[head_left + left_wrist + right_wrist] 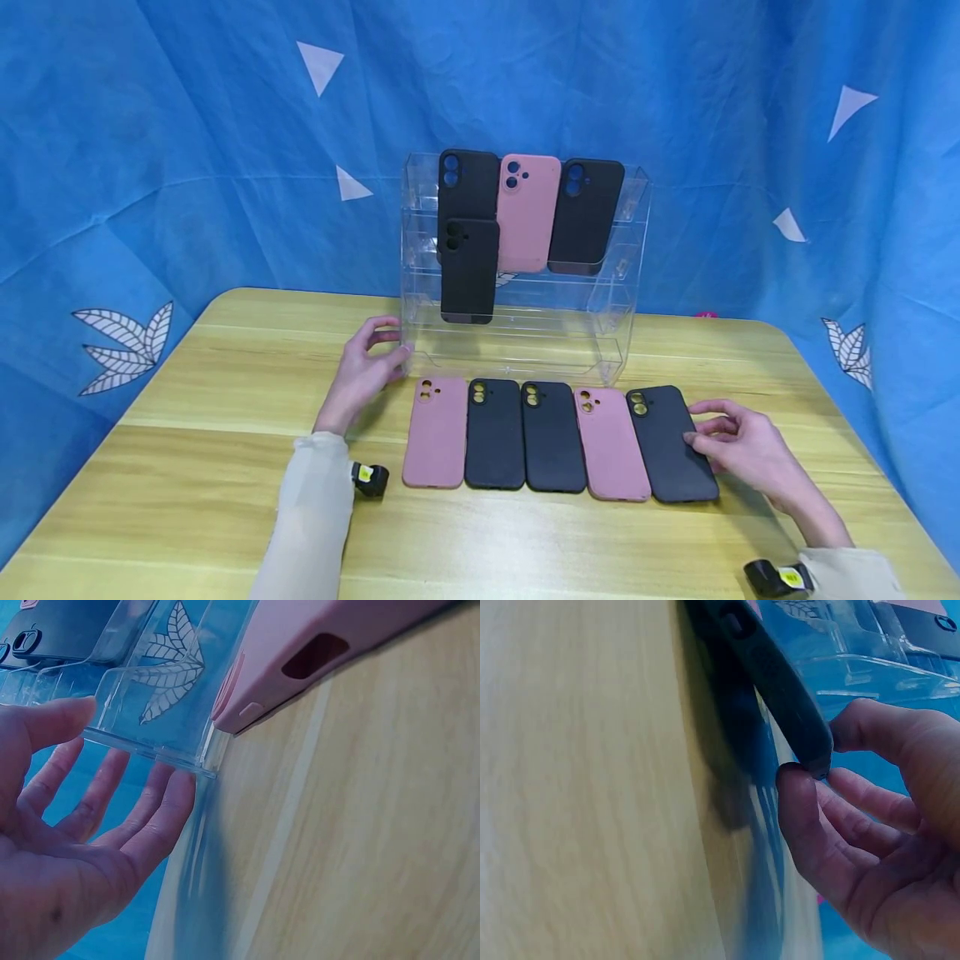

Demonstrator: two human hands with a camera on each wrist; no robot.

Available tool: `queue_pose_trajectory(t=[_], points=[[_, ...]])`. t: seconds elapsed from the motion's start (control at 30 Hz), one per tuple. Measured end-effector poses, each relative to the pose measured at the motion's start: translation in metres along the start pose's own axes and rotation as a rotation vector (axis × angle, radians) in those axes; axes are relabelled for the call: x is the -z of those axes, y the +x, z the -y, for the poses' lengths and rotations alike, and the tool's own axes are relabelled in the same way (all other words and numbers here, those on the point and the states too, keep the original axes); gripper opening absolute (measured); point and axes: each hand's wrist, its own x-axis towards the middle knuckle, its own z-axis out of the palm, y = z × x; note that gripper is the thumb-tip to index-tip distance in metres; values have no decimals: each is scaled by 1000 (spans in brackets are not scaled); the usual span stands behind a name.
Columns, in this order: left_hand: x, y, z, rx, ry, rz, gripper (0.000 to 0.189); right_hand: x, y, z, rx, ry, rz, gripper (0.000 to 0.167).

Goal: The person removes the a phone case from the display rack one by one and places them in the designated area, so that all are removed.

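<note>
A row of phone cases lies on the table: a pink case (435, 437), a black case (495, 437), another black case (555, 442), a second pink case (615, 450) and, at the right end, a black phone case (673, 446). My right hand (742, 450) pinches that last one by its right edge, its thumb on top; the right wrist view shows the case edge (791, 705) between the fingertips. My left hand (363, 367) touches the lower left side of the clear plastic rack (525, 358), with fingers loosely extended along its edge (150, 746).
Upper tiers of the rack carry a black case (468, 187), a pink case (528, 217) and a black case (587, 217). One more black case (469, 271) stands a tier lower, at the left. Behind the wooden table (247, 375) hangs a blue cloth (225, 167).
</note>
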Motion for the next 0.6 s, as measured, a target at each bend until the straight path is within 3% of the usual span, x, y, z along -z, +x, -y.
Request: queue_pose_trajectory(t=[0.6], points=[[0,1,0,14,7,-4,45,-4,2,-1,81,-166,-22,45]])
